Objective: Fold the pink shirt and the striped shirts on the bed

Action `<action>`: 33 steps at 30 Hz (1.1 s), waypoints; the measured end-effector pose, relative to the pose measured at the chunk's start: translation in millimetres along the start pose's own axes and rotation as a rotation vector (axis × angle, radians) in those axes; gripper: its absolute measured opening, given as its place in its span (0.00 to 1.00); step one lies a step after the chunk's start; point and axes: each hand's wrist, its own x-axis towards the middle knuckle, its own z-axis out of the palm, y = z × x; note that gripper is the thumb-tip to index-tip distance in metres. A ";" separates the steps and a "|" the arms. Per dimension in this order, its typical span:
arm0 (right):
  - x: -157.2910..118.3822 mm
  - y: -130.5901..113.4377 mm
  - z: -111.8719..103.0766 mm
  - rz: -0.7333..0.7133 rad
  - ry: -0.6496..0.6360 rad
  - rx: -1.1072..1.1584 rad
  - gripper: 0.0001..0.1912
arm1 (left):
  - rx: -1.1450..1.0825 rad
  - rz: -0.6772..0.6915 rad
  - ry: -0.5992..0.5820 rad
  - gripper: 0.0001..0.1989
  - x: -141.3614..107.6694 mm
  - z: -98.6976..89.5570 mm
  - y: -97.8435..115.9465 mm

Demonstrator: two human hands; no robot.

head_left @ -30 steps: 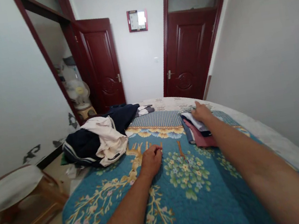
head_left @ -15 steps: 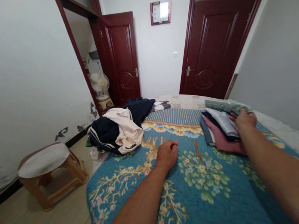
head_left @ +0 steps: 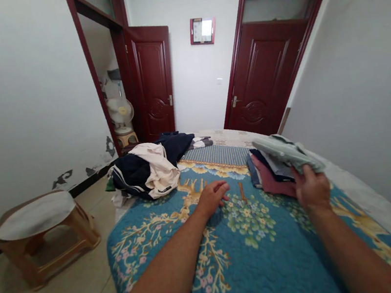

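Observation:
My right hand [head_left: 313, 191] grips the near edge of a folded pale grey-green garment [head_left: 283, 152], which is tilted over a stack of folded clothes. In that stack a dusty-red garment [head_left: 268, 179] shows, with dark navy and light grey pieces above it and a blue-grey one at its left side. My left hand [head_left: 214, 198] is over the middle of the teal patterned bedspread [head_left: 249, 276], its fingers loosely bent and holding nothing. Farther left lies a loose heap, a cream garment [head_left: 158, 167] draped over navy clothing [head_left: 131, 174] with white stripes.
A brown plastic stool [head_left: 40, 223] with a pale top stands on the tiled floor left of the bed. Behind the bed are an open dark-red door [head_left: 152, 79] and a closed one [head_left: 260, 67]. An electric fan [head_left: 121, 109] shows through the doorway. A wall runs along the right.
My right hand has lifted and tilted the grey-green garment at the top of the stack, drawing its near edge toward me. My left hand's fingers have loosened slightly. The view has shifted.

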 end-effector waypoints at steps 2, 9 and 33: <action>-34.3 -16.1 7.4 -0.072 -0.158 -0.089 0.25 | -0.305 -0.071 -0.106 0.33 -4.8 8.3 3.9; -129.0 -16.9 35.7 -0.469 -0.835 -0.225 0.33 | -0.607 -0.134 0.199 0.26 -9.9 5.4 6.0; -103.5 -21.0 16.5 -0.279 -0.328 -0.156 0.10 | 0.049 -0.048 0.323 0.29 -6.3 2.4 5.3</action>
